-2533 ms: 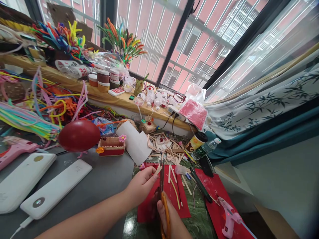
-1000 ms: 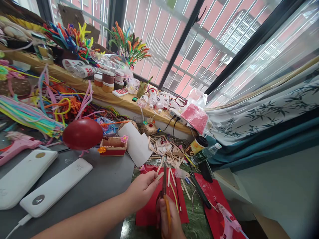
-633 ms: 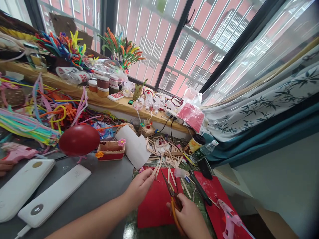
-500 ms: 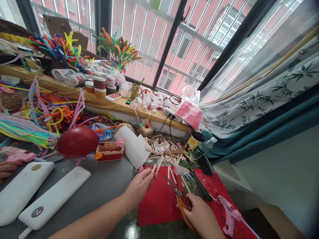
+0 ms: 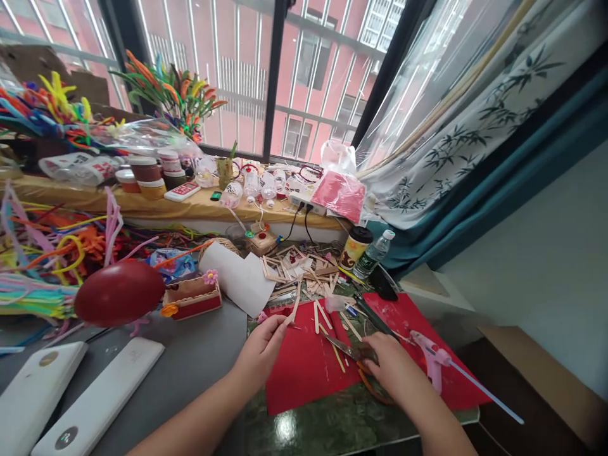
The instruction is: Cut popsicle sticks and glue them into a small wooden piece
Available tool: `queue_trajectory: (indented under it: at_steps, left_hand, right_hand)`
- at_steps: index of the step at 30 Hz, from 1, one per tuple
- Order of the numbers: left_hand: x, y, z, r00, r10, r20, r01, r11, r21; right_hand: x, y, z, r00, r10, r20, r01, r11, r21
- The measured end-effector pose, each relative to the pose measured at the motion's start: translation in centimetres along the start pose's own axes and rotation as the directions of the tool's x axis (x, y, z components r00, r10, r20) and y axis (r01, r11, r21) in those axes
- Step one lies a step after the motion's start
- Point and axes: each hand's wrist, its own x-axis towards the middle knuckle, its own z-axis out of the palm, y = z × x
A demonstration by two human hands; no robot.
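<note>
My right hand (image 5: 387, 361) is curled round the scissors (image 5: 354, 354), low over the red sheet (image 5: 304, 373); their long axis slants, blades pointing away and to my left, handles toward me on the right. My left hand (image 5: 259, 348) pinches a wooden stick between thumb and fingers, near the sheet's far left edge. Beyond lie heaped sticks (image 5: 316, 275).
</note>
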Motion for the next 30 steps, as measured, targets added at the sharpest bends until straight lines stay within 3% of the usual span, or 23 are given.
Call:
queue_trajectory:
  at_steps: [3, 5, 7, 11, 14, 17, 19, 22, 24, 25, 27, 30]
  left_hand:
    - [0.2, -0.2, 0.3, 0.999, -0.021, 0.035, 0.021, 1.000, -0.004]
    - [0.2, -0.2, 0.6, 0.998, -0.039, 0.057, 0.041, 0.998, -0.038]
    - [0.2, 0.0, 0.8, 0.996, -0.042, 0.074, 0.046, 0.998, -0.054]
    - [0.0, 0.4, 1.0, 0.992, -0.058, 0.116, 0.064, 0.997, -0.053]
    - [-0.1, 0.0, 1.1, 0.985, -0.069, 0.159, 0.082, 0.994, -0.078]
    - [0.0, -0.7, 1.2, 0.970, -0.092, 0.223, 0.112, 0.991, -0.078]
    - [0.0, -1.0, 1.2, 0.967, -0.105, 0.231, 0.124, 0.990, -0.069]
    - [0.1, -0.8, 1.1, 0.978, -0.123, 0.169, 0.146, 0.981, -0.126]
    - [0.1, -0.4, 1.0, 0.980, -0.138, 0.145, 0.166, 0.965, -0.201]
    - [0.2, -0.2, 1.0, 0.980, -0.143, 0.139, 0.173, 0.956, -0.237]
    - [0.3, -0.1, 0.9, 0.981, -0.147, 0.125, 0.178, 0.939, -0.294]
    - [0.5, -0.4, 1.0, 0.982, -0.157, 0.105, 0.183, 0.925, -0.333]
  right_hand:
    - [0.6, -4.7, 0.1, 0.988, -0.060, -0.140, 0.110, 0.918, 0.381]
    - [1.2, -8.0, 1.0, 0.992, -0.060, -0.115, 0.121, 0.743, 0.658]
    - [2.1, -10.5, 2.2, 0.995, -0.048, -0.087, 0.100, 0.509, 0.855]
    - [3.8, -12.9, 4.3, 0.998, -0.058, 0.025, -0.018, 0.125, 0.992]
    - [4.5, -13.3, 4.7, 0.997, -0.057, 0.044, -0.043, 0.022, 0.999]
    - [4.7, -13.1, 4.4, 1.000, -0.012, 0.022, -0.021, 0.084, 0.996]
    - [4.4, -12.4, 3.6, 1.000, 0.002, -0.004, 0.004, 0.198, 0.980]
    - [2.9, -9.4, 2.2, 0.993, -0.004, -0.120, 0.101, 0.557, 0.824]
    - [1.5, -6.2, 1.4, 0.983, -0.053, -0.177, 0.140, 0.841, 0.522]
    - [0.7, -4.3, 1.2, 0.985, -0.056, -0.160, 0.111, 0.925, 0.363]
    - [-0.8, -0.7, 1.3, 0.996, 0.026, -0.086, -0.016, 0.993, 0.117]
    - [-2.3, 3.0, 2.4, 1.000, 0.020, 0.000, -0.020, 1.000, 0.009]
